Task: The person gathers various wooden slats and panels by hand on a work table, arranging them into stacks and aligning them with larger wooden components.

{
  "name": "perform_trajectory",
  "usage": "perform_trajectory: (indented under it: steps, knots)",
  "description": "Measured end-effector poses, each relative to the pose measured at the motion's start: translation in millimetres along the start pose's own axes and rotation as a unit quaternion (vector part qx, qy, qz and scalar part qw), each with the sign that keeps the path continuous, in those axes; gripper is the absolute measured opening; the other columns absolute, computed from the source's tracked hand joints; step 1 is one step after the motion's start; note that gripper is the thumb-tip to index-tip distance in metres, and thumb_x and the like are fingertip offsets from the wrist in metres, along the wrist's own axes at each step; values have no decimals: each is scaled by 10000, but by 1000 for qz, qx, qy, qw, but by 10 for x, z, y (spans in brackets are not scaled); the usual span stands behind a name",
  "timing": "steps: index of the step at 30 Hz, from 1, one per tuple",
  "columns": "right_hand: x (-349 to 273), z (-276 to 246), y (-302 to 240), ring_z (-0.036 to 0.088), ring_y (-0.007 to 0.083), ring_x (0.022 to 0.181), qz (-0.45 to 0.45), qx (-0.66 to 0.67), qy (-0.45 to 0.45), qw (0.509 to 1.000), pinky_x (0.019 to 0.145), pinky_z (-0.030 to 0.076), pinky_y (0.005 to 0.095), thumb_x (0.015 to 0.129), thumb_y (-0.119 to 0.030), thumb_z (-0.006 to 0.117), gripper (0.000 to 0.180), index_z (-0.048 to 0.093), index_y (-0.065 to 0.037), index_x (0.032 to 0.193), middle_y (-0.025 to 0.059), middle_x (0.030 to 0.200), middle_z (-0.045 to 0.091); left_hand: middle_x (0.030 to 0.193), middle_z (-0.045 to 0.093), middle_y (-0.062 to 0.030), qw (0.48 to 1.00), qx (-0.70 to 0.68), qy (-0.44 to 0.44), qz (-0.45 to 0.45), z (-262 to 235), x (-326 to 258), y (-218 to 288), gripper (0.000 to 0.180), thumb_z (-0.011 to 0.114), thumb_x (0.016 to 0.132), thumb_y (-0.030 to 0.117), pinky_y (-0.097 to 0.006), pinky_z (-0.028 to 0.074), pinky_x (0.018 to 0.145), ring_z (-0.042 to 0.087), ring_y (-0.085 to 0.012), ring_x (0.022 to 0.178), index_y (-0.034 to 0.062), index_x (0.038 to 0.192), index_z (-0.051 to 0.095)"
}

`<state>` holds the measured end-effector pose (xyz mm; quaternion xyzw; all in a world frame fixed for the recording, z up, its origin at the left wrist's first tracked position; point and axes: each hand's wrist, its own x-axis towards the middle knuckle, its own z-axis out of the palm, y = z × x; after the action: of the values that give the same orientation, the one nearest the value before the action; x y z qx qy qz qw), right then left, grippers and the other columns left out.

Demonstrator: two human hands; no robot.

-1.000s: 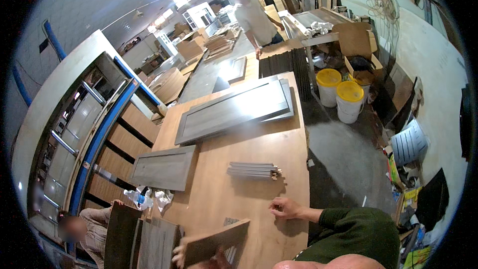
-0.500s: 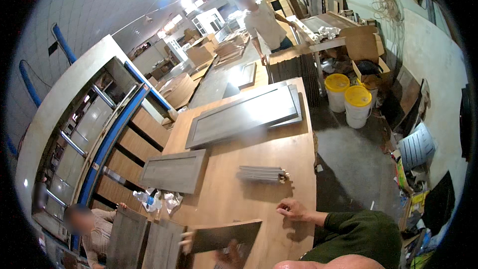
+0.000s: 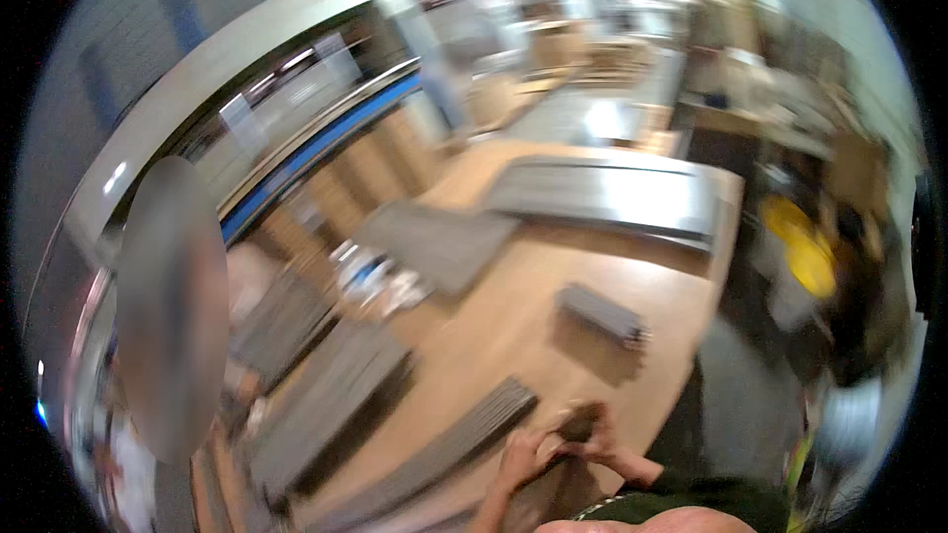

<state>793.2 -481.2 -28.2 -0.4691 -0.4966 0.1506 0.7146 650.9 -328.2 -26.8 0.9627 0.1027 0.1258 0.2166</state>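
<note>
My left hand [image 3: 521, 456] and my right hand [image 3: 602, 442] meet over the near right part of the table [image 3: 469, 345], fingers curled toward each other. A small dark patch shows between them, too blurred to name. Just left of my hands lies a stack of long grey-brown strips [image 3: 464, 444], reaching toward the lower edge. Beyond my hands a short bundle of grey strips [image 3: 600, 314] rests on the wood top. Motion smears the whole picture.
Grey cabinet-door panels [image 3: 602, 192] lie at the table's far end, and another panel [image 3: 439, 242] at its left. Near it stands a plastic bottle [image 3: 360, 271] beside crumpled white stuff. A co-worker [image 3: 173, 306] is close on the left, by grey panels [image 3: 331, 400]. Yellow-lidded buckets [image 3: 810, 266] stand right.
My view has swung left, so the table sits further right. My hands are now together; earlier the right lay alone on the table. The dark panel at the near edge no longer shows there.
</note>
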Motion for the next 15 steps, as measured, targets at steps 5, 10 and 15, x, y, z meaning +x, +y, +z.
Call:
perform_trajectory:
  steps: [5, 10, 15]
  knots:
    - [-264, 82, 261, 357, 300, 1178, 175, -116, 134, 968, 996, 286, 390, 627, -380, 791, 1032, 160, -6, 1353, 184, 1251, 374, 1465, 104, -148, 933, 137, -54, -327, -828, -472, -633, 905, 659, 687, 543, -589, 132, 1038, 89, -340, 1350, 245, 1404, 195]
    - [-417, 178, 495, 396, 273, 1107, 168, -182, 100, 964, 949, 329, 367, 667, -304, 764, 934, 180, -18, 1337, 167, 1193, 405, 1449, 120, -149, 910, 211, -58, -353, -892, -1323, -977, 909, 688, 722, 413, -636, 125, 1014, 135, -357, 1328, 275, 1419, 121]
    - [-486, 52, 549, 436, 246, 1036, 175, -222, 90, 955, 902, 371, 344, 706, -228, 738, 841, 200, -29, 1321, 151, 1135, 436, 1416, 222, -131, 911, 213, 12, -353, -821, -1254, -1130, 892, 698, 733, 346, -628, 153, 1016, 204, -358, 1301, 283, 1417, 130]
